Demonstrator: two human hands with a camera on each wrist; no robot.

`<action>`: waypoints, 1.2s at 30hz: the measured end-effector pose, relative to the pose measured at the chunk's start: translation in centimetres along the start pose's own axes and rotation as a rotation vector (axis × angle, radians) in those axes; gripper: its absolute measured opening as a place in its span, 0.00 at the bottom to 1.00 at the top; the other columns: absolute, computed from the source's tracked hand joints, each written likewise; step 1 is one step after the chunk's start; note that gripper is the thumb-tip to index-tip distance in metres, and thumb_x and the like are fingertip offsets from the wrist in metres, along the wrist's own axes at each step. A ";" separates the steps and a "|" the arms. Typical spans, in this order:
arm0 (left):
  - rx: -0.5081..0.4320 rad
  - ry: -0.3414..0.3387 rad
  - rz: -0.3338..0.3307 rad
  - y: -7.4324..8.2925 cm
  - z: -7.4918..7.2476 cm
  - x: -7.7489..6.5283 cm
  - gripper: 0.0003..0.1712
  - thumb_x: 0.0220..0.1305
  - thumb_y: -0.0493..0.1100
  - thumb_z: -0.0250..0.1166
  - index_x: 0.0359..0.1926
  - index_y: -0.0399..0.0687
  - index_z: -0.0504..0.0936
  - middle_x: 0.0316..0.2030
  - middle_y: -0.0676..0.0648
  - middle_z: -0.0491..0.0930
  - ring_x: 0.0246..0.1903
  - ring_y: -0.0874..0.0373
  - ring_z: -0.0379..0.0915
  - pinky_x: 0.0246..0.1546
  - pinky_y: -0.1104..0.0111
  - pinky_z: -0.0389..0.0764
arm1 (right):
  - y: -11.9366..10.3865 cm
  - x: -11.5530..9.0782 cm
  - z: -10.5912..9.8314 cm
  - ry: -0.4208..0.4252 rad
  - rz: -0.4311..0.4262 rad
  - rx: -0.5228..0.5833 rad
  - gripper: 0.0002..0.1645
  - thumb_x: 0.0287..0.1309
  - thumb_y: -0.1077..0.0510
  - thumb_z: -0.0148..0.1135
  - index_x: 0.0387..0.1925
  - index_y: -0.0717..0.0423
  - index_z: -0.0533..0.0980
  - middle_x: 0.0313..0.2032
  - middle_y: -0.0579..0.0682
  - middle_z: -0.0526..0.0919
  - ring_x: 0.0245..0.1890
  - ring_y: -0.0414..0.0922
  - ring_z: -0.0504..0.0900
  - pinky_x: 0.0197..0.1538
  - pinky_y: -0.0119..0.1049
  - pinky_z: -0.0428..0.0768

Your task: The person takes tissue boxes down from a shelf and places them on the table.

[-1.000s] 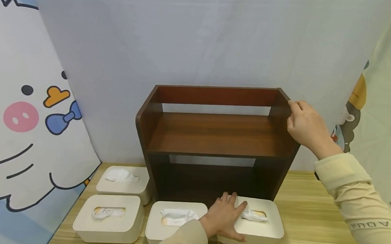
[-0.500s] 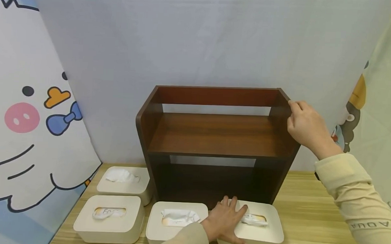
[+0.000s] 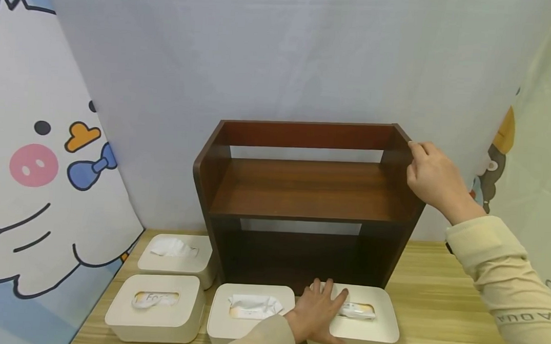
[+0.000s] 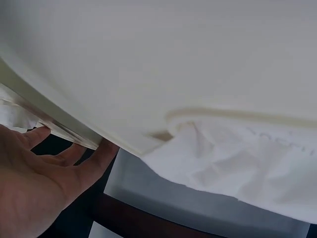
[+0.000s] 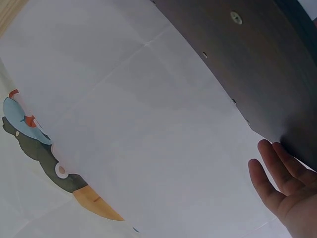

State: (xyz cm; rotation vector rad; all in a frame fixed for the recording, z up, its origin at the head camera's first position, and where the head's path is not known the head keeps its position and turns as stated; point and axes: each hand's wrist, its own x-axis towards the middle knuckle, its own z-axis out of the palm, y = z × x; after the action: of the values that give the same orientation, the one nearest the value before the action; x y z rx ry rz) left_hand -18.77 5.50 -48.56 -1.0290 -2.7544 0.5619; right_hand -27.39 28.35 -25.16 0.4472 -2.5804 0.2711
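A cream tissue box [image 3: 368,319] with a white tissue in its slot sits at the front right of the dark brown desktop shelf [image 3: 302,188]. My left hand [image 3: 317,315] spans its left end, fingers over the top toward the back and thumb down the front side. A second tissue box [image 3: 251,299] stands just left of that hand, partly behind the sleeve; its pale lid fills most of the left wrist view. My right hand [image 3: 434,176] grips the upper edge of the shelf's right side panel. In the right wrist view, fingers [image 5: 277,168] lie along the panel's edge.
Two more tissue boxes, a front one [image 3: 156,308] and a rear one [image 3: 177,255], stand left of the shelf on the wood-grain table [image 3: 445,302]. A pale cloth [image 3: 308,55] hangs behind, with a cartoon-printed panel [image 3: 52,100] on the left.
Between the first and second frames, the tissue box under my left hand shifted slightly toward me. Since then it has hardly moved. My right hand has kept its place on the shelf.
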 end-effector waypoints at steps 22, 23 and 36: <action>-0.334 -0.027 -0.075 -5.3 -0.9 -1.4 0.42 0.59 0.75 0.32 0.67 0.60 0.58 0.61 0.48 0.65 0.56 0.48 0.66 0.52 0.56 0.71 | 0.2 -0.3 0.0 0.119 -0.025 -0.084 0.24 0.57 0.64 0.42 0.54 0.72 0.68 0.48 0.69 0.73 0.45 0.66 0.73 0.41 0.59 0.71; -0.338 -0.011 -0.089 -5.8 -1.1 -1.6 0.41 0.60 0.74 0.32 0.67 0.59 0.58 0.61 0.47 0.65 0.56 0.47 0.66 0.52 0.55 0.71 | 0.1 -0.3 0.1 0.138 -0.027 -0.085 0.23 0.57 0.64 0.43 0.53 0.71 0.69 0.47 0.69 0.74 0.44 0.65 0.73 0.40 0.59 0.71; -0.324 0.206 -0.281 -12.2 -2.9 -6.2 0.37 0.63 0.69 0.39 0.64 0.55 0.64 0.59 0.45 0.67 0.57 0.44 0.64 0.54 0.52 0.68 | -0.3 -2.2 -0.4 0.298 0.005 0.009 0.23 0.62 0.57 0.47 0.52 0.71 0.70 0.48 0.69 0.75 0.49 0.65 0.71 0.50 0.62 0.66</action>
State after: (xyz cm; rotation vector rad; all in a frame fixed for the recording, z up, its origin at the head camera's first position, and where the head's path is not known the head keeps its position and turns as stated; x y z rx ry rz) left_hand -20.71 -6.19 -41.07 -0.6840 -2.7843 -0.0307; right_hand -25.24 28.74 -25.91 0.3726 -2.2900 0.3252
